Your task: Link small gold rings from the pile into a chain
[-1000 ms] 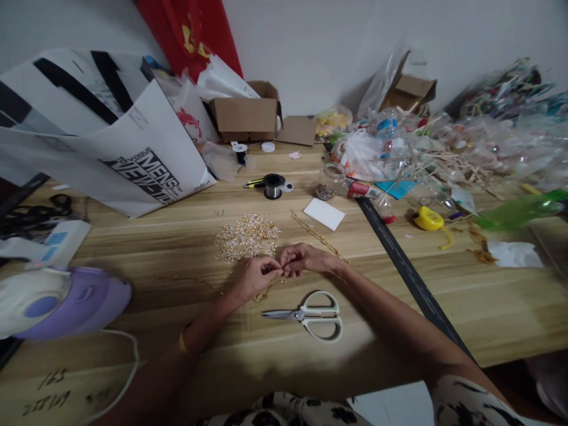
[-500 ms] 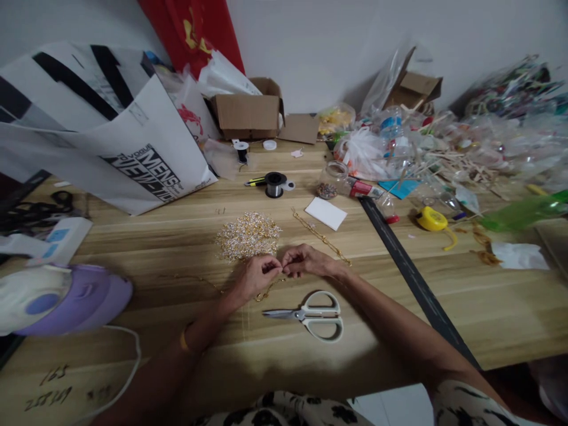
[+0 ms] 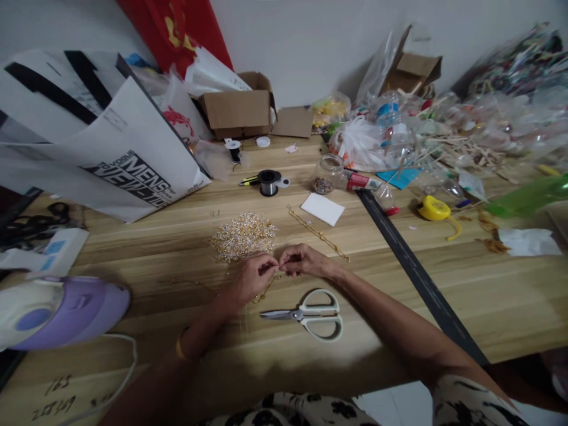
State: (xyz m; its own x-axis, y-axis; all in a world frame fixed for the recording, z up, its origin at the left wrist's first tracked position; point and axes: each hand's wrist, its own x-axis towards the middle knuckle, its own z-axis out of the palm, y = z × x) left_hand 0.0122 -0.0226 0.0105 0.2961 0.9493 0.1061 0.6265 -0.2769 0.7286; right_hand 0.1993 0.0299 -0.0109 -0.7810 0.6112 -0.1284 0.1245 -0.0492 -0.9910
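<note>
My left hand [image 3: 255,277] and my right hand [image 3: 304,260] meet fingertip to fingertip, both pinched closed. Whatever is between the fingers is too small to make out. A thin gold chain [image 3: 265,291] curves just below the fingertips and passes behind my left wrist; whether the fingers hold its end cannot be seen. Right behind my left hand lies a heap of gold and silvery small pieces [image 3: 244,235]. Another gold chain [image 3: 319,232] is stretched out beyond my right hand. Scissors [image 3: 302,315] with pale handles rest on the table nearer to me, blades pointing left.
On the wooden table stand a wire spool [image 3: 268,183], a jar of beads [image 3: 326,177] and a white card [image 3: 322,209]. A yellow tape measure [image 3: 433,208] and piled plastic bottles are at right. A large paper bag [image 3: 133,148] and a purple appliance [image 3: 84,310] occupy the left.
The view has shifted slightly, so most things appear a little further left. Both hands keep their pinch at nearly the same place beside the heap.
</note>
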